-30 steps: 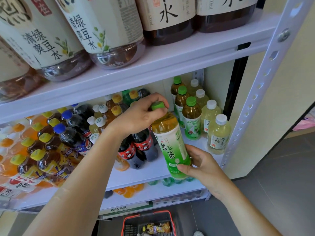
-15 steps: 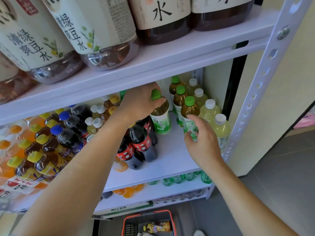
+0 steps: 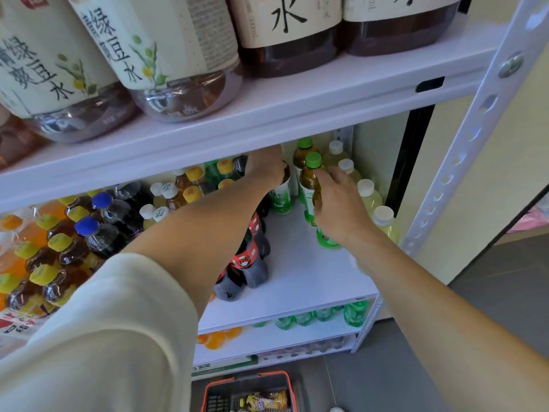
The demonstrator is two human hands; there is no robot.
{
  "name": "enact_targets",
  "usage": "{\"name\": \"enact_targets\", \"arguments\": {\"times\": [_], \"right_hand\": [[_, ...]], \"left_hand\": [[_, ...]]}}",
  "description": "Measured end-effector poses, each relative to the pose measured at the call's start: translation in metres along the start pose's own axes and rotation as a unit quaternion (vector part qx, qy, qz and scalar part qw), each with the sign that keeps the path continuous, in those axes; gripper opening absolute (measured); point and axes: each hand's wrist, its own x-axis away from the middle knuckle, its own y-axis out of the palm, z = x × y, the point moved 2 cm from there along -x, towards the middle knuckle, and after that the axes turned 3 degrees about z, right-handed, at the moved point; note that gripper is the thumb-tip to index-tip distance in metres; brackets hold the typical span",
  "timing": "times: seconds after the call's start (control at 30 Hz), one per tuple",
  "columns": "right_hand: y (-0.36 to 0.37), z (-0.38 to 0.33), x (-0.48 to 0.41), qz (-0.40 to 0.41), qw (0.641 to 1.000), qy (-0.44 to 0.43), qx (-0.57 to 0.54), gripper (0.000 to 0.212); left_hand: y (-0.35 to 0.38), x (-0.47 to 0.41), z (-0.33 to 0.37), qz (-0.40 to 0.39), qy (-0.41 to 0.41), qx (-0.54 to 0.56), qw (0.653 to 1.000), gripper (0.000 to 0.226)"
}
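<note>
Green-tea bottle (image 3: 280, 199): clear plastic, amber liquid, green-and-white label. It stands upright just behind the dark, red-labelled cola bottles (image 3: 252, 260), deep on the white shelf board (image 3: 303, 272). Its cap is hidden under my left hand (image 3: 266, 171), fingers curled over the top. Right of the colas, my right hand (image 3: 338, 212) grips a green-capped twin bottle (image 3: 309, 179).

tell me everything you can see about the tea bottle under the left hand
The clear plastic tea bottle stands upright far back on the white shelf. Amber tea shows at its shoulder, above a white and green label with printed characters. The left hand grips its top from above, hiding the cap. Dark cola bottles stand in front on its left; the green-capped tea bottle held by the right hand stands apart on its right.
</note>
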Motion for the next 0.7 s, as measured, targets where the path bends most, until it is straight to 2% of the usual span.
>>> {"name": "enact_targets", "arguments": {"times": [0.13, 0.27, 0.43, 0.5, 0.57, 0.6, 0.63, 0.7], "right_hand": [[0.004, 0.009, 0.002, 0.022, 0.999, 0.015, 0.033, 0.057], [0.004, 0.009, 0.011, 0.076, 0.995, 0.0, -0.058, 0.042], [-0.008, 0.003, 0.027, 0.104, 0.983, -0.043, -0.144, 0.039], [-0.017, 0.0, 0.032, 0.112, 0.971, -0.038, -0.209, 0.039], [-0.027, -0.003, 0.04, 0.101, 0.956, -0.027, -0.273, 0.043], [-0.033, -0.005, 0.043, 0.087, 0.947, -0.022, -0.309, 0.046], [-0.038, -0.007, 0.047, 0.072, 0.935, -0.018, -0.347, 0.049], [-0.049, -0.008, 0.054, 0.056, 0.902, -0.011, -0.427, 0.053]], "left_hand": [[0.001, -0.008, -0.004, -0.001, -0.051, 0.027, 0.998, 0.002], [-0.002, -0.011, -0.003, -0.024, -0.054, 0.026, 0.998, 0.021], [-0.017, 0.001, 0.007, -0.025, -0.036, -0.011, 0.999, 0.036], [-0.028, 0.018, 0.009, -0.007, -0.035, 0.019, 0.999, 0.034], [-0.039, 0.044, 0.012, 0.009, -0.011, 0.117, 0.993, 0.03], [-0.042, 0.062, 0.014, 0.003, 0.005, 0.214, 0.977, 0.028], [-0.043, 0.084, 0.015, -0.02, 0.014, 0.337, 0.941, 0.025], [-0.045, 0.132, 0.017, -0.113, 0.046, 0.527, 0.841, 0.028]]}}
